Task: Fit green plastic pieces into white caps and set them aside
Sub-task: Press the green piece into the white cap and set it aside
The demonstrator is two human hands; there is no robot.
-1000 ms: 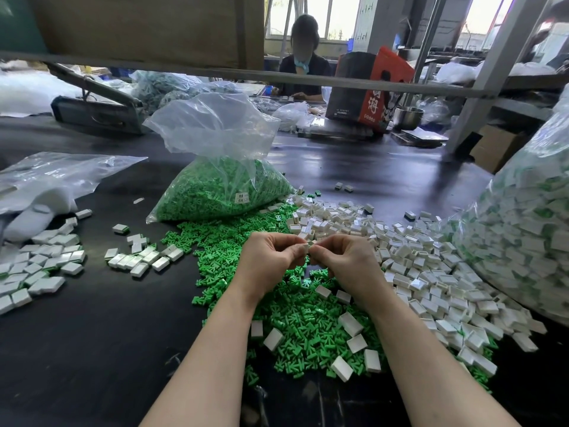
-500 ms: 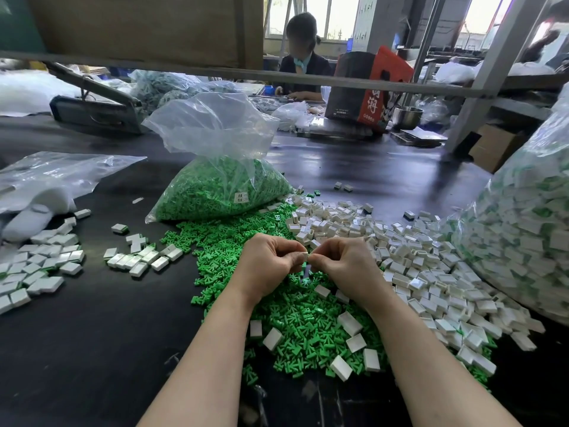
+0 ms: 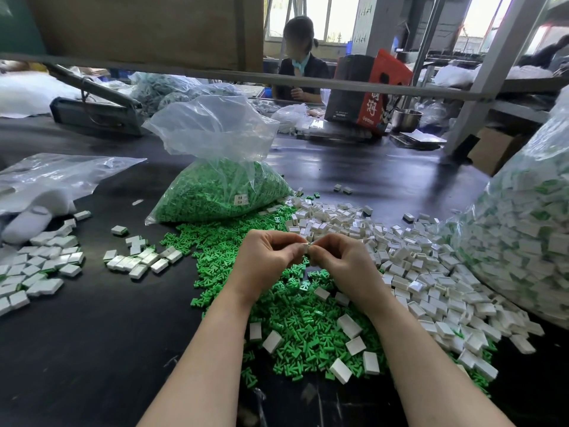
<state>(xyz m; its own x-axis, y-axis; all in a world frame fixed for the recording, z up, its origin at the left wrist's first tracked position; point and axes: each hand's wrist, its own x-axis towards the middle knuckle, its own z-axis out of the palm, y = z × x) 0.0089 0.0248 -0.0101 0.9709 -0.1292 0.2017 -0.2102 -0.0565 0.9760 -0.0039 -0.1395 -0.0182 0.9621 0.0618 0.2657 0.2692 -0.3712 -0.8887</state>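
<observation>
Two hands, left hand [image 3: 267,262] and right hand [image 3: 341,262], fingers curled, pinch one small white cap [image 3: 308,245] between them over the desk [image 3: 92,349]; two full bags, green pieces [image 3: 215,195] uncountable

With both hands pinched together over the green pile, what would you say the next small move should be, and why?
Probably press the two parts fully together, then carry the finished cap to the group of assembled caps on the left. The left hand and right hand meet fingertip to fingertip on a small white cap, mostly hidden by the fingers, so whether the green piece is seated cannot be told.
</observation>
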